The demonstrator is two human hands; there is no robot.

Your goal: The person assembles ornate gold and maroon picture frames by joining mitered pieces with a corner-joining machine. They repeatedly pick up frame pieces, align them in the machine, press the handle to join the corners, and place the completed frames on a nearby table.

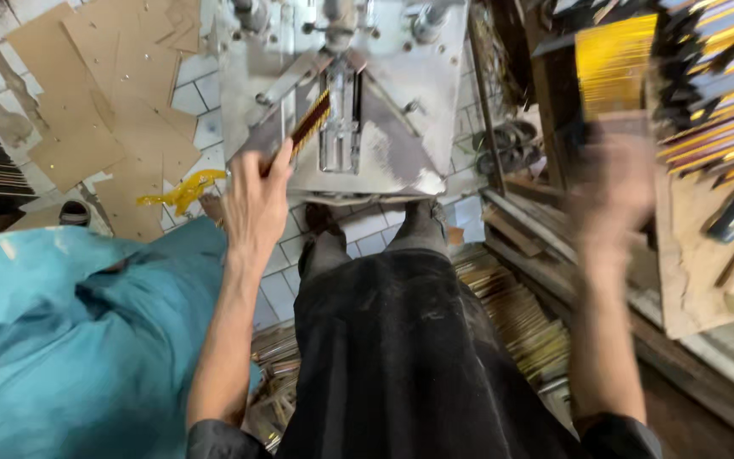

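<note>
Over at the metal press (341, 102), the left hand (252, 204) is pinching a gold-striped strip (309, 123), holding it against the machine's angled plate. The right hand (609, 191) is reaching toward the stacked yellow strips (613, 68) on the right bench, too blurry to tell whether its fingers are closed or apart.

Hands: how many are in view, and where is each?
2. The left hand grips a gold-and-black strip at the metal machine. The right hand, blurred, is raised near the strip stacks on the right.
</note>
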